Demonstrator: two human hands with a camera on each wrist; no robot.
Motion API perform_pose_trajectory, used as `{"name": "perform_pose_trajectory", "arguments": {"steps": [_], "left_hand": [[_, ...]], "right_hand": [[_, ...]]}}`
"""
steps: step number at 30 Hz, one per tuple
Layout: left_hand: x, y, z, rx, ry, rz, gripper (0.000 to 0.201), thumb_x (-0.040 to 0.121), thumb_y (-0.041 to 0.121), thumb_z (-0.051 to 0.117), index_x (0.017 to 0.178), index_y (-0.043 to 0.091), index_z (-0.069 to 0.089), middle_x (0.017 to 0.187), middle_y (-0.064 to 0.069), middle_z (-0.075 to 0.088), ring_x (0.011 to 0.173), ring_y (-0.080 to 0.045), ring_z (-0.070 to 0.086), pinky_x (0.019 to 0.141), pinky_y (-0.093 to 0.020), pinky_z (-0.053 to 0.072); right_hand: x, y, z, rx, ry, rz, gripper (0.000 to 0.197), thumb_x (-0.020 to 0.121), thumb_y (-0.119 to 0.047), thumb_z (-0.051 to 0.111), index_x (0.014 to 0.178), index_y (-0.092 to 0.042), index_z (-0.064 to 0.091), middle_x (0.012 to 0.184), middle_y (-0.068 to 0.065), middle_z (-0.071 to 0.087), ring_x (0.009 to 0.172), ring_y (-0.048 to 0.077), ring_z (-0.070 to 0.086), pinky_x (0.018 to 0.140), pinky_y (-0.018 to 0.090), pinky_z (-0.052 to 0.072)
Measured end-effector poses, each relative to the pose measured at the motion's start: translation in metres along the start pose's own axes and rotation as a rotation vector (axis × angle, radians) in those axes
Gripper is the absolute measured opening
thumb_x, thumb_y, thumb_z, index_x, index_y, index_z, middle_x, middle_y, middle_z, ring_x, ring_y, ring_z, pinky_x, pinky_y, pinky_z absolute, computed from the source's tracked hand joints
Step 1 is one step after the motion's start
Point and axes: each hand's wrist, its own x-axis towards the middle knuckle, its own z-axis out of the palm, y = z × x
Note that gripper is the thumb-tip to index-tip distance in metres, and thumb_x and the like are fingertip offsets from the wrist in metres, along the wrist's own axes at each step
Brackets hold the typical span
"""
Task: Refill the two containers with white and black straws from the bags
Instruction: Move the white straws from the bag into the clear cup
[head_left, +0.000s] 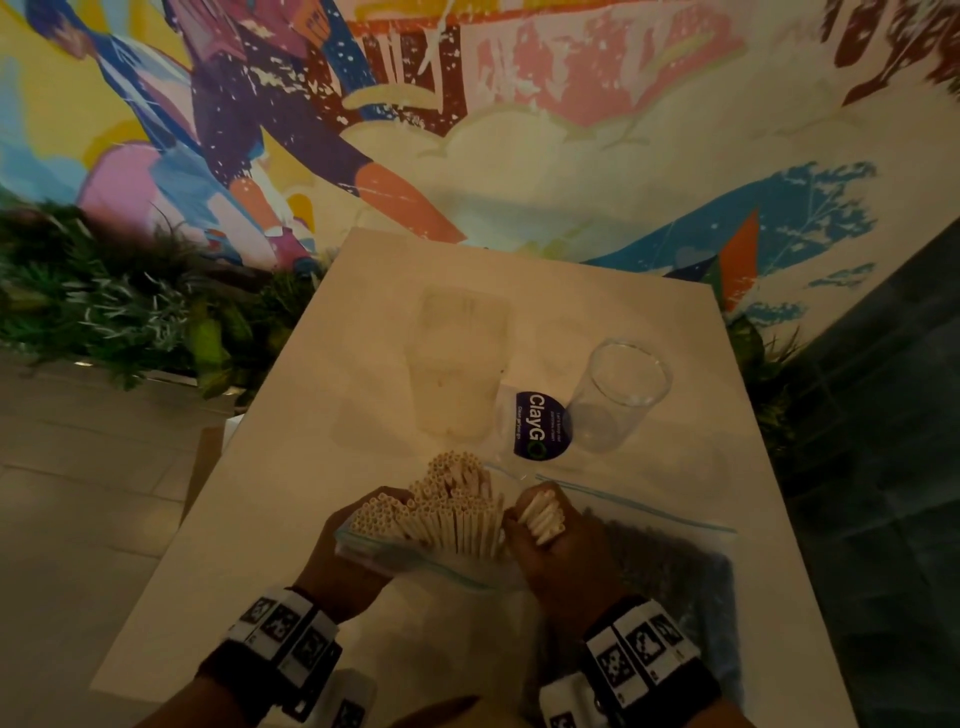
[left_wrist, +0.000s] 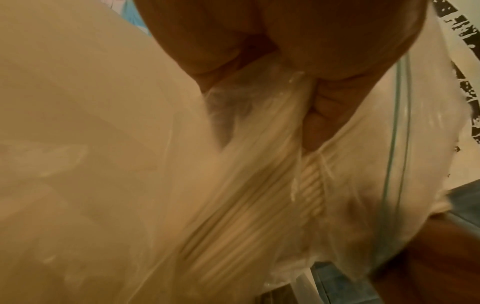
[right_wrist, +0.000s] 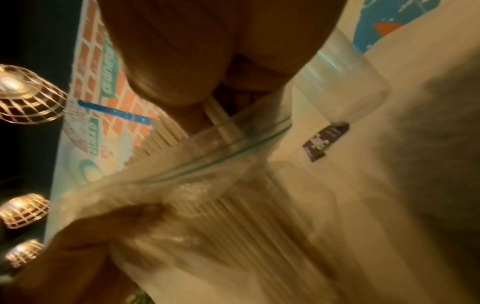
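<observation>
White straws (head_left: 451, 512): a thick bundle stood on end in the lower middle of the head view, open tips fanned upward, lower ends inside a clear zip bag (head_left: 415, 558).
Zip bag: mouth open, its blue-green seal line running across the bundle; in the right wrist view the seal crossed the middle of the frame over the straws.
Left hand (head_left: 343, 556): curled round the bag and the left side of the bundle, gripping plastic and straws together; the left wrist view showed fingers (left_wrist: 319, 123) pressed into the film over ribbed straws.
Right hand (head_left: 556, 540): closed round a small handful of white straws (head_left: 543, 514) at the right edge of the bundle, their tips poking up past the knuckles.
Black straws (head_left: 660, 561): a dark mass in a second zip bag (head_left: 722, 597), lying flat at lower right, just beside the right hand.
Tall container (head_left: 457, 358): clear, upright, centre of the frame, above the bundle; contents hard to tell.
Glass (head_left: 623, 389): clear, right of centre, well apart from the hands.
Sticker (head_left: 540, 426): round, dark blue, lettered "ClayGO", between the two vessels.
Table (head_left: 291, 467): pale top bearing everything.
Mural (head_left: 260, 104): bright painted wall across the top.
Plants (head_left: 104, 296): green foliage at left.
</observation>
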Motion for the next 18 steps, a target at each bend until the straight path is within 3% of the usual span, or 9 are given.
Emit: {"name": "perform_pose_trajectory", "arguments": {"steps": [2,4,5,7,9,11,12,15,18], "left_hand": [[-0.001,0.004,0.003,0.056,-0.074,0.029,0.027,0.054,0.03,0.063,0.08,0.025,0.061,0.071,0.009,0.058,0.067,-0.001,0.058,0.076,-0.023,0.046],[0.002,-0.002,0.002,0.107,-0.111,0.021,0.033,0.07,0.006,0.07,0.097,0.015,0.054,0.08,0.011,0.055,0.073,-0.002,0.057,0.083,-0.021,0.046],[0.004,-0.007,0.002,0.109,-0.101,0.01,0.03,0.081,-0.009,0.06,0.1,0.013,0.052,0.08,0.008,0.052,0.075,-0.006,0.055,0.083,-0.021,0.045],[0.008,-0.018,-0.002,0.142,-0.119,-0.002,0.031,0.087,-0.015,0.046,0.093,0.013,0.055,0.079,0.003,0.051,0.084,-0.022,0.056,0.072,-0.009,0.046],[0.005,-0.014,-0.002,0.154,-0.102,0.067,0.021,0.085,0.0,0.058,0.085,0.02,0.063,0.079,0.002,0.062,0.095,-0.027,0.06,0.069,-0.004,0.047],[0.005,-0.013,-0.006,0.207,-0.137,0.142,0.019,0.07,0.033,0.064,0.088,0.036,0.071,0.087,0.012,0.071,0.093,-0.01,0.065,0.083,-0.013,0.05],[0.006,-0.012,-0.008,0.226,-0.147,0.119,0.025,0.066,0.041,0.061,0.089,0.043,0.07,0.09,0.016,0.071,0.092,-0.005,0.064,0.089,-0.02,0.051],[0.011,-0.022,-0.009,0.141,-0.143,0.128,0.021,0.067,0.03,0.058,0.085,0.032,0.069,0.089,0.001,0.069,0.093,-0.014,0.064,0.099,-0.042,0.046],[0.006,-0.015,-0.003,0.092,-0.149,0.163,0.022,0.058,0.036,0.062,0.078,0.038,0.071,0.08,0.015,0.073,0.079,0.01,0.064,0.085,-0.018,0.052]], "right_hand": [[-0.001,0.004,0.003,-0.085,-0.161,0.023,0.023,0.09,-0.047,0.044,0.1,-0.033,0.058,0.085,-0.007,0.066,0.077,0.007,0.063,0.073,0.028,0.055],[-0.003,0.007,0.004,-0.126,-0.183,0.012,0.039,0.088,-0.054,0.033,0.106,-0.033,0.06,0.094,-0.009,0.067,0.085,0.006,0.062,0.077,0.023,0.053],[-0.002,0.006,0.003,-0.13,-0.146,0.003,0.04,0.088,-0.054,0.033,0.102,-0.031,0.062,0.092,-0.01,0.067,0.084,0.005,0.061,0.073,0.018,0.051],[-0.005,0.005,0.001,-0.142,-0.107,0.012,0.03,0.092,-0.046,0.04,0.1,-0.028,0.064,0.088,-0.013,0.065,0.081,0.002,0.059,0.068,0.009,0.046],[-0.007,0.006,0.0,-0.147,-0.167,0.058,0.023,0.096,-0.037,0.047,0.104,-0.024,0.064,0.091,-0.009,0.067,0.084,0.004,0.061,0.075,0.014,0.048],[-0.007,0.003,-0.003,-0.09,-0.164,0.112,0.016,0.096,-0.031,0.051,0.098,-0.024,0.065,0.089,-0.005,0.067,0.083,0.007,0.062,0.078,0.023,0.052],[-0.007,0.001,-0.006,-0.047,-0.139,0.117,0.012,0.096,-0.027,0.052,0.092,-0.027,0.064,0.084,-0.006,0.066,0.079,0.004,0.061,0.074,0.018,0.05],[-0.004,-0.009,-0.014,0.064,-0.048,0.07,0.017,0.095,-0.018,0.054,0.084,-0.028,0.062,0.08,-0.007,0.063,0.078,-0.001,0.057,0.064,0.008,0.041],[-0.003,-0.016,-0.02,0.183,0.025,0.055,0.015,0.09,-0.025,0.053,0.084,-0.019,0.066,0.08,-0.004,0.065,0.076,0.003,0.059,0.062,0.009,0.042]]}}
